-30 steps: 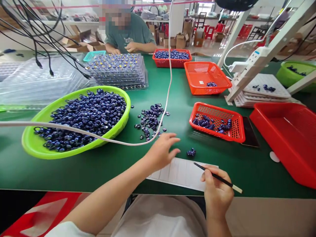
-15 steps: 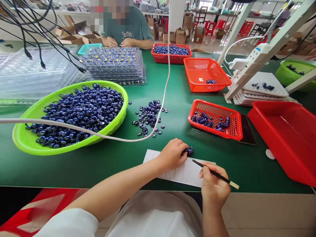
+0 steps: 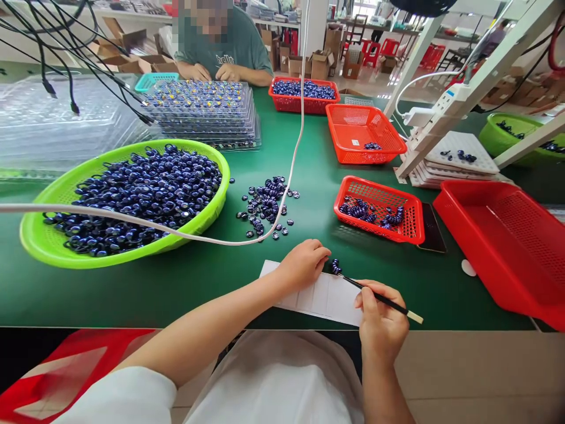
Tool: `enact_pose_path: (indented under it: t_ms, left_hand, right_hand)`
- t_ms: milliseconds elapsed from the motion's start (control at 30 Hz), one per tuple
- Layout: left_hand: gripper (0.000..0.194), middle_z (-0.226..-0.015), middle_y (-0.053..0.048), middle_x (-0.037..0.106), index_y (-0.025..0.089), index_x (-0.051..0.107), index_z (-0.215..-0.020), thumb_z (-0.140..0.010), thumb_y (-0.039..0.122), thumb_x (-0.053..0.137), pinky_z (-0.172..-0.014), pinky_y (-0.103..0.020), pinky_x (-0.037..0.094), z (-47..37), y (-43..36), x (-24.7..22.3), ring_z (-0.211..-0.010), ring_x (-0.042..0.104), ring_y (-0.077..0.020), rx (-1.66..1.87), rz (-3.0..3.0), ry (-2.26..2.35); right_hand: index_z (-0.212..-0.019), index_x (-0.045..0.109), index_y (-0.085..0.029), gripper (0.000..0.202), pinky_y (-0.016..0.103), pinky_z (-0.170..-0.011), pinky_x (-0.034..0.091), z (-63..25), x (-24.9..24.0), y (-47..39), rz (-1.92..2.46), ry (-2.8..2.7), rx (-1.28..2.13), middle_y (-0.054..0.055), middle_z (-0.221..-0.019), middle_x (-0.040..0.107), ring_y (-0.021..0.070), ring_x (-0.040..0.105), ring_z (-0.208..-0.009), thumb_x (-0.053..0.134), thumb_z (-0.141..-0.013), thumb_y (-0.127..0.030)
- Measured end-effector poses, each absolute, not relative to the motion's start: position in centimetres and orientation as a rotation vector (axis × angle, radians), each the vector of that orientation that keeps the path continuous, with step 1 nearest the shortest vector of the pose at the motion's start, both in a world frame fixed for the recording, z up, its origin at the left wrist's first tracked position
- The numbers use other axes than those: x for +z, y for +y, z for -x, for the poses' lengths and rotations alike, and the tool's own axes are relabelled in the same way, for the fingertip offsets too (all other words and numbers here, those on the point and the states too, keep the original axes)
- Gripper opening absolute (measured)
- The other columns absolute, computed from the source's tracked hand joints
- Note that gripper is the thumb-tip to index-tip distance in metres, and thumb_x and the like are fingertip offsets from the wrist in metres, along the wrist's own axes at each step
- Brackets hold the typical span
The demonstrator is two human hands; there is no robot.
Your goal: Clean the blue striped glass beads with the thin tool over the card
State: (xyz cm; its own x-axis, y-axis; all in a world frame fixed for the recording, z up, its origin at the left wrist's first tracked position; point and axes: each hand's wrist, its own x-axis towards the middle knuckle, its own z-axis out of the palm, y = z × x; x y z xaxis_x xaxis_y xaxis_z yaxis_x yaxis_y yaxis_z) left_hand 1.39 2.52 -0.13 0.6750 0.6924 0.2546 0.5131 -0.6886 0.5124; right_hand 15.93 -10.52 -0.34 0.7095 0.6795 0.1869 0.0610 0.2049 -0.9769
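Note:
My left hand point(image 3: 308, 263) rests over the upper edge of a white sheet point(image 3: 329, 298), fingers bent together beside a short row of dark blue shiny pieces point(image 3: 336, 266). Whether the fingertips grip any of the pieces is too small to tell. Pinched in my right hand point(image 3: 383, 312) is a thin black stick with a pale end point(image 3: 388, 301). Its tip points left and reaches the lower end of the row. The sheet lies on the green table point(image 3: 212, 300) near the front edge and shows faint lines.
A green basket point(image 3: 33, 241) heaped with blue pieces stands left, loose pieces point(image 3: 267, 203) beside it. Red baskets point(image 3: 415, 227) and a large red tray point(image 3: 494, 253) stand right. A white cable point(image 3: 220, 241) hangs across the table. A person point(image 3: 247, 47) sits opposite.
My left hand has drawn slightly away from the row, showing more of it. The stick's tip has moved left and up to the pieces. The whole view has shifted slightly.

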Motion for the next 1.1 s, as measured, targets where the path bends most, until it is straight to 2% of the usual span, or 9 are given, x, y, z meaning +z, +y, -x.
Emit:
enact_pose_path:
  t_ms: [100,300,500,833,933,1100]
  left_hand:
    - [0.024,-0.092,-0.01,0.065,0.014,0.068,-0.105,-0.096,0.012,0.045,-0.076,-0.033,0.051,0.1,1.7,1.0,-0.089,0.061,-0.0217,0.583,-2.522,0.908]
    - [0.033,-0.091,-0.008,0.061,0.018,0.066,-0.112,-0.086,0.008,0.049,-0.07,-0.031,0.045,2.6,-1.5,1.6,-0.079,0.055,-0.0196,0.416,-2.654,0.544]
    - [0.039,-0.089,-0.008,0.057,0.024,0.063,-0.121,-0.084,0.014,0.055,-0.07,-0.035,0.04,2.5,-2.1,0.1,-0.078,0.05,-0.0212,0.364,-2.721,0.477]
    - [0.039,-0.09,-0.008,0.056,0.025,0.061,-0.125,-0.088,0.017,0.053,-0.072,-0.035,0.04,2.5,-1.9,-0.1,-0.08,0.05,-0.0212,0.369,-2.706,0.489]
    - [0.037,-0.09,-0.008,0.056,0.025,0.062,-0.124,-0.089,0.017,0.053,-0.071,-0.035,0.04,2.4,-1.9,-0.1,-0.08,0.05,-0.021,0.39,-2.698,0.486]
    - [0.036,-0.089,-0.007,0.055,0.025,0.062,-0.122,-0.088,0.017,0.053,-0.069,-0.035,0.039,2.5,-1.9,-0.2,-0.078,0.049,-0.0206,0.407,-2.703,0.491]
  right_hand:
    - [-0.087,0.066,-0.019,0.016,0.027,-0.055,0.053,-16.9,1.0,-11.3,1.439,-0.764,0.522,0.005,-0.092,0.071,0.0095,0.06,-0.055,0.073,-0.082,-0.032]
    - [-0.082,0.068,-0.02,0.025,0.026,-0.059,0.049,-18.5,1.6,-10.6,1.714,-0.904,0.73,0.0,-0.07,0.067,0.012,0.059,-0.057,0.073,-0.078,-0.044]
    - [-0.078,0.065,-0.02,0.033,0.025,-0.052,0.044,-18.8,0.6,-9.5,1.677,-0.94,0.85,-0.002,-0.061,0.059,0.0124,0.053,-0.053,0.074,-0.075,-0.052]
    - [-0.075,0.063,-0.021,0.022,0.025,-0.056,0.045,-19.3,0.5,-9.8,1.629,-0.928,0.846,0.003,-0.079,0.069,0.0128,0.057,-0.061,0.073,-0.076,-0.041]
    - [-0.077,0.064,-0.021,0.023,0.025,-0.057,0.045,-19.4,0.5,-9.7,1.647,-0.92,0.866,0.002,-0.079,0.069,0.0115,0.054,-0.058,0.074,-0.076,-0.042]
    - [-0.076,0.064,-0.021,0.025,0.024,-0.055,0.046,-19.0,0.4,-9.6,1.636,-0.953,0.86,0.003,-0.078,0.069,0.0138,0.057,-0.063,0.073,-0.076,-0.044]
